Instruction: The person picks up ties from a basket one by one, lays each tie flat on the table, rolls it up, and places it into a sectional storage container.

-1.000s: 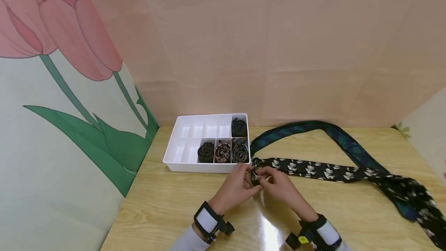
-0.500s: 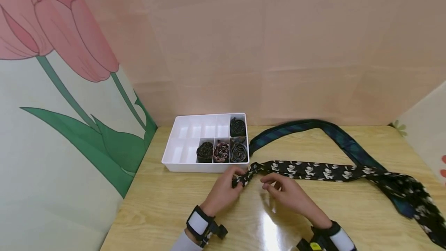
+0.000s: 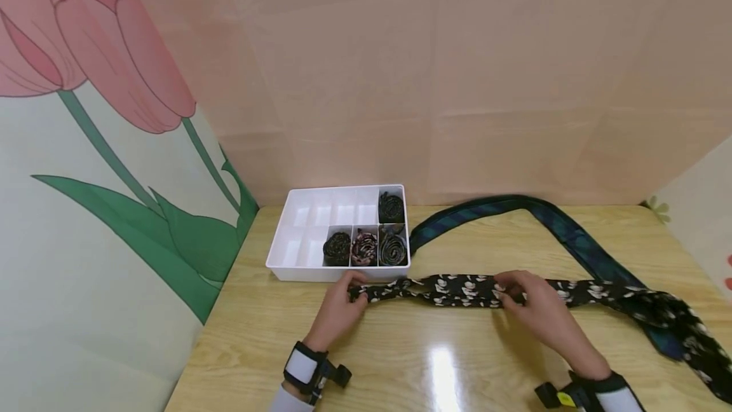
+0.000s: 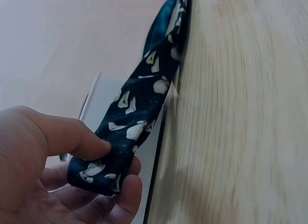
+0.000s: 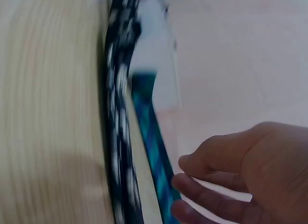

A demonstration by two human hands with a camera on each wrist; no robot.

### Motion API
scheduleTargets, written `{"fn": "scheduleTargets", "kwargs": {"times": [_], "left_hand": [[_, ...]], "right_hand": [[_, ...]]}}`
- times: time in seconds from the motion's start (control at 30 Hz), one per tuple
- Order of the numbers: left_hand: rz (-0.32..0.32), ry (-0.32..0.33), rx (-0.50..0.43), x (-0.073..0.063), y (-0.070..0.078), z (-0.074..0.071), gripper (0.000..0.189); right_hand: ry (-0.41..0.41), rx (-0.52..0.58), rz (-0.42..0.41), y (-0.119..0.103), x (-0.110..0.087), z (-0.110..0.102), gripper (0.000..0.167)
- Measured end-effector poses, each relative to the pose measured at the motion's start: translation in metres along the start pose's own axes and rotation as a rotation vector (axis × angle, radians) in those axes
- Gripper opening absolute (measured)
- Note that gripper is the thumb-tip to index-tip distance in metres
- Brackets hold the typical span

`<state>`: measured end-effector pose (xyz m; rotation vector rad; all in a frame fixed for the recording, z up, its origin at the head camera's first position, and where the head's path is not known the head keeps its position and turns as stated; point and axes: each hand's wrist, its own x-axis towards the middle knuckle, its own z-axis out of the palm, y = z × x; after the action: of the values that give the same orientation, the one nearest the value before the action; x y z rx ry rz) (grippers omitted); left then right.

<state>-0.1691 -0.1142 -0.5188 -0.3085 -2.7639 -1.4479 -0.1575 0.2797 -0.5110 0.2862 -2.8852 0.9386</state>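
A black necktie with white figures stretches across the table, doubled along its left part. My left hand pinches its folded end, thumb on top and fingers beneath, just in front of the white box. In the left wrist view the fold shows between thumb and fingers. My right hand is over the middle of the tie, fingers loosely bent. In the right wrist view its fingertips show nothing between them, and the black tie lies to their left, blurred.
Behind the left hand stands the white divided box, with several rolled ties such as this one in its right compartments. A blue-green plaid necktie curves behind the black tie and passes under it at right. A pink-beige wall backs the table.
The left hand has moved left with the tie's end, straightening it. The right hand has left that end and moved right along the tie. The box has stayed put.
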Motion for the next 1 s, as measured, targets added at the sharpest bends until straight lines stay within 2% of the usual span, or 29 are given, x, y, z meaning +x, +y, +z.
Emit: {"fn": "scheduleTargets", "kwargs": {"times": [0.07, 0.17, 0.3, 0.4, 0.57, 0.73, 1.0], "left_hand": [[-0.002, 0.015, 0.000, -0.001, -0.004, -0.004, 0.025], [0.006, 0.041, -0.003, -0.002, -0.010, -0.010, 0.022], [-0.013, 0.079, -0.010, -0.005, -0.017, -0.017, 0.020], [-0.046, 0.101, -0.025, -0.007, -0.021, -0.022, 0.020], [-0.056, 0.140, -0.028, -0.007, -0.030, -0.031, 0.020], [-0.085, 0.193, -0.020, -0.009, -0.037, -0.042, 0.019], [-0.153, 0.236, -0.032, -0.013, -0.042, -0.057, 0.019]], "right_hand": [[0.071, -0.099, -0.031, 0.017, -0.003, -0.004, 0.038], [0.107, -0.208, -0.014, 0.038, -0.008, -0.010, 0.050], [0.039, -0.276, 0.056, 0.057, -0.012, -0.014, 0.061], [-0.012, -0.308, 0.093, 0.067, -0.013, -0.013, 0.064], [-0.099, -0.337, 0.129, 0.080, -0.019, -0.015, 0.068], [-0.214, -0.327, 0.137, 0.086, -0.025, -0.024, 0.074], [-0.249, -0.375, 0.086, 0.097, -0.035, -0.034, 0.080]]}}
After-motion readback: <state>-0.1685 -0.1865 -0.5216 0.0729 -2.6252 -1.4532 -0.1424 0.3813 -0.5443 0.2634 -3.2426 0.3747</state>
